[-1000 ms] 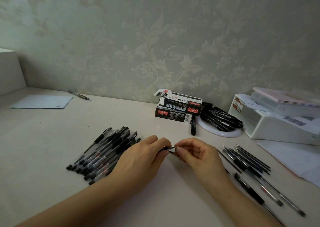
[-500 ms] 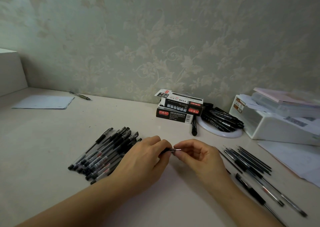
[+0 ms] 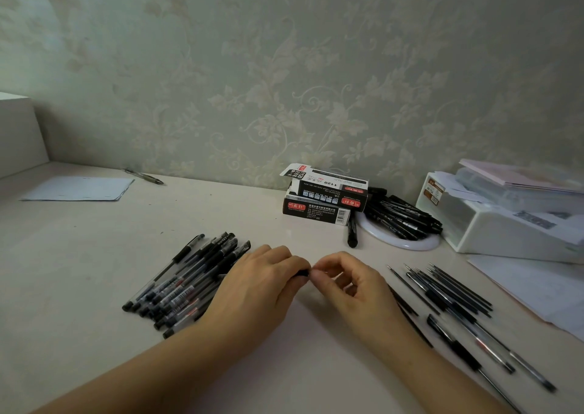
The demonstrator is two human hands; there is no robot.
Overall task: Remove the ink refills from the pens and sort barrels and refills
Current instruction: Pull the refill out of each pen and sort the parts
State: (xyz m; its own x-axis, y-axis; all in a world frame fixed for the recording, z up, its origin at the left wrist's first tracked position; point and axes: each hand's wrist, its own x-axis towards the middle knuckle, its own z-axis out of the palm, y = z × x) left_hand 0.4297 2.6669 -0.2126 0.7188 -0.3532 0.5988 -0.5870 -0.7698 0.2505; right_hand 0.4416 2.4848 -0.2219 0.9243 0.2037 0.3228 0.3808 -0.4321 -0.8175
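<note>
**A:** What are you holding right now?

**B:** Your left hand [image 3: 252,290] is curling round a black pen [image 3: 301,273]; only its dark end is peeking out past your fingers, just above the desk [image 3: 79,255]. Your right hand [image 3: 350,287] is pinching at that end with thumb and forefinger, possibly on the tip piece or the refill; the view is too small to tell which.

**A:** How is it likely handling?

**B:** Light and stiff, I judge, with a smooth plastic barrel that could be slipping, so the rubbery grip section is looking like the best hold. The thin refill is probably bending easily.

**A:** And everything else?

**B:** The pile of whole pens [image 3: 186,284] is lying left of your left hand; loose refills [image 3: 452,287] are lying to your right.
</note>
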